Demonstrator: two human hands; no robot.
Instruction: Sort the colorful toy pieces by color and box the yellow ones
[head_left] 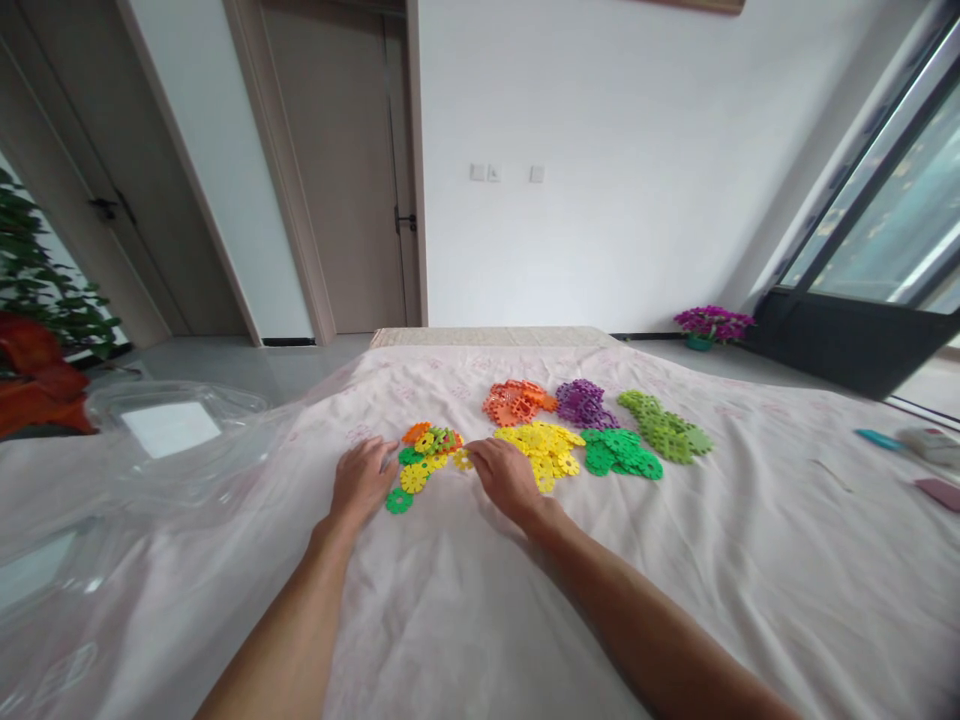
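At nine o'clock from my left hand I have a clear plastic container. That hand's fingers are loosely parted, seemingly free, beside the mixed pile of discs on the pale cloth. My right hand bunches its fingers at a yellow disc; I can't tell whether they grip it. From there, the orange heap sits at twelve o'clock, the yellow heap at two, the dark green heap at three.

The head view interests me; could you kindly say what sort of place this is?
Probably a room in a home, judging by the brown doors, the purple flowers and the leafy plant.
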